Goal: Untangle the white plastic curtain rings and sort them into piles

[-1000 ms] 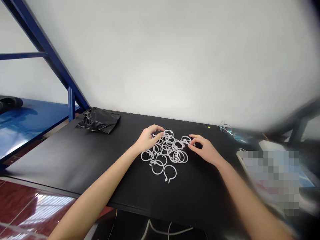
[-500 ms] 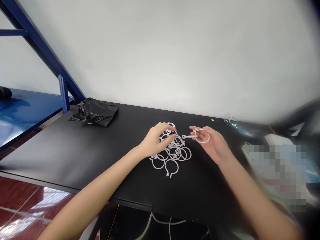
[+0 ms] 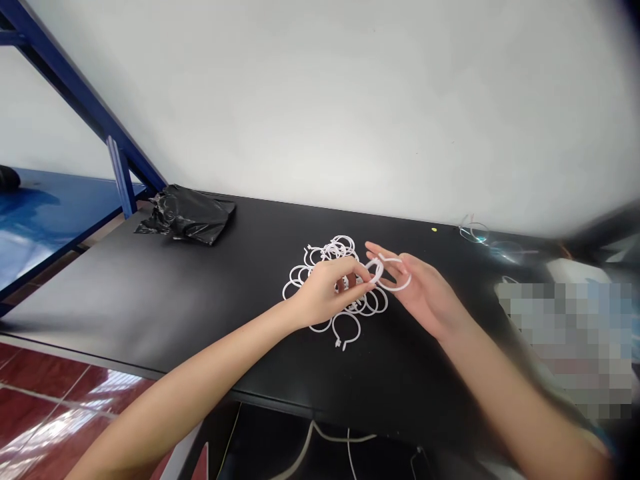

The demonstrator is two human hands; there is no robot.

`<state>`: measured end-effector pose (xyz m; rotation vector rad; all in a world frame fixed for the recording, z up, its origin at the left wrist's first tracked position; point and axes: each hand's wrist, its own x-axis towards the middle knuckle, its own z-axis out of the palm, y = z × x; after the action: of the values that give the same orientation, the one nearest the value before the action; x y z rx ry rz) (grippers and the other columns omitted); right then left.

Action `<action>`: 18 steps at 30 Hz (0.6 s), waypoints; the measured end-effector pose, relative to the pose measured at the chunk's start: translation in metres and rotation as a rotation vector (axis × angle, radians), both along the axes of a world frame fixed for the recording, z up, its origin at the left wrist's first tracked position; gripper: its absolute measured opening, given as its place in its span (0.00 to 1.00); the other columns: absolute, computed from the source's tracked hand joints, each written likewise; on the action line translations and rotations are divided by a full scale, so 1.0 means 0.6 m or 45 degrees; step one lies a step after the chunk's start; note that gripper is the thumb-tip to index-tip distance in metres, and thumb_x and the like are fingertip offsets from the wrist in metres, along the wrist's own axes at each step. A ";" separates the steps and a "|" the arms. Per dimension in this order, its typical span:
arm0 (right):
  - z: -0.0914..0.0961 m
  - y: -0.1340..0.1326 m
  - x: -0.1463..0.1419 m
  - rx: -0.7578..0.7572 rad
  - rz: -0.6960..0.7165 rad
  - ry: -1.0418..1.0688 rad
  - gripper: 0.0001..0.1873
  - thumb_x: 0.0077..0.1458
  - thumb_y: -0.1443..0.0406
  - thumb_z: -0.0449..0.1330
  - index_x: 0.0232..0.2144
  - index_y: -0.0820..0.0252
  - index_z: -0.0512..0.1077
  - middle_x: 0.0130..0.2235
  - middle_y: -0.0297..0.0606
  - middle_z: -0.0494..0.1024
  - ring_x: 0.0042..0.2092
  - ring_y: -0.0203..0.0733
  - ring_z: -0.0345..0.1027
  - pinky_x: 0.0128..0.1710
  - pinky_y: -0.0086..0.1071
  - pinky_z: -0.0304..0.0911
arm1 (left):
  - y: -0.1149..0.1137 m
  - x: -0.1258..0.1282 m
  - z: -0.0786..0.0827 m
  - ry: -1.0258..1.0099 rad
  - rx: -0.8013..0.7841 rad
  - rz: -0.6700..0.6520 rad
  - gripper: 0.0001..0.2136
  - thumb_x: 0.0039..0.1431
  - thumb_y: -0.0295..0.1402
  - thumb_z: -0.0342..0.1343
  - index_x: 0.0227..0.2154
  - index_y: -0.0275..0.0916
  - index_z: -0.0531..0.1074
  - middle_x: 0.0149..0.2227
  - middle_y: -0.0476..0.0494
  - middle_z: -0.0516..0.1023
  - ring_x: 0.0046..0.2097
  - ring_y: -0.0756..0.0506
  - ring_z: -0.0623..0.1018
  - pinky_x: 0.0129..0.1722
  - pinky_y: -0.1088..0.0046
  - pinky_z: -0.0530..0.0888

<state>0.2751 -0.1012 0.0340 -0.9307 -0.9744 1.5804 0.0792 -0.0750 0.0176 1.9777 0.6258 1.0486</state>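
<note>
A pile of white plastic open rings (image 3: 346, 328) with small clasp ends lies on the black table. Over the pile, my left hand (image 3: 330, 287) pinches one white ring (image 3: 380, 271) between thumb and fingertips, edge toward me. My right hand (image 3: 420, 290) is just to the right, palm turned up and inward. A second white ring (image 3: 400, 287) rests in its partly curled fingers, overlapping the first. Whether the two rings are linked or only touching I cannot tell. The left hand covers part of the pile.
A crumpled black plastic bag (image 3: 193, 213) lies at the table's back left. Eyeglasses (image 3: 475, 232) and a small yellow bit (image 3: 434, 229) are near the wall. A blurred-out pale item (image 3: 565, 340) sits at the right. Cables (image 3: 345, 439) run below the front edge.
My left hand has moved right from the pile to the right hand and now pinches a white ring there. Rings at the pile's left side have spread out. My right hand keeps its ring.
</note>
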 end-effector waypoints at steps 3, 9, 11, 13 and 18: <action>-0.007 0.004 0.007 -0.165 0.117 -0.002 0.10 0.57 0.59 0.62 0.26 0.57 0.75 0.53 0.41 0.78 0.52 0.48 0.72 0.45 0.39 0.71 | 0.003 -0.005 0.003 -0.035 -0.020 0.190 0.07 0.63 0.34 0.55 0.33 0.36 0.71 0.27 0.49 0.73 0.25 0.55 0.68 0.24 0.80 0.67; -0.015 0.012 0.015 -0.141 0.017 -0.023 0.11 0.55 0.60 0.65 0.24 0.59 0.74 0.47 0.41 0.81 0.47 0.44 0.76 0.43 0.34 0.71 | 0.019 -0.026 0.006 0.349 0.256 0.330 0.05 0.60 0.32 0.57 0.30 0.38 0.73 0.28 0.51 0.74 0.24 0.55 0.66 0.26 0.78 0.63; -0.015 0.010 0.010 -0.021 -0.045 -0.070 0.10 0.54 0.60 0.66 0.25 0.57 0.75 0.45 0.39 0.81 0.52 0.46 0.73 0.54 0.40 0.67 | 0.021 -0.027 0.004 0.492 0.317 0.327 0.03 0.58 0.32 0.59 0.34 0.39 0.74 0.33 0.50 0.76 0.25 0.54 0.68 0.27 0.77 0.64; -0.015 0.005 0.001 0.064 -0.077 -0.176 0.08 0.55 0.59 0.66 0.27 0.56 0.76 0.42 0.38 0.82 0.53 0.47 0.72 0.58 0.44 0.63 | 0.018 -0.026 0.002 0.544 0.312 0.328 0.07 0.58 0.33 0.59 0.38 0.40 0.74 0.36 0.49 0.76 0.27 0.54 0.69 0.26 0.77 0.64; -0.025 -0.014 -0.024 0.542 -0.198 -0.556 0.03 0.57 0.63 0.64 0.32 0.53 0.79 0.47 0.39 0.79 0.50 0.46 0.73 0.52 0.43 0.69 | 0.002 -0.015 0.014 0.229 0.100 0.184 0.11 0.67 0.36 0.48 0.43 0.37 0.73 0.41 0.42 0.74 0.34 0.51 0.74 0.29 0.76 0.71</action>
<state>0.2609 -0.1097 0.0189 -1.0338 -1.4369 0.9971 0.0701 -0.0739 0.0259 2.1373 0.8474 1.0002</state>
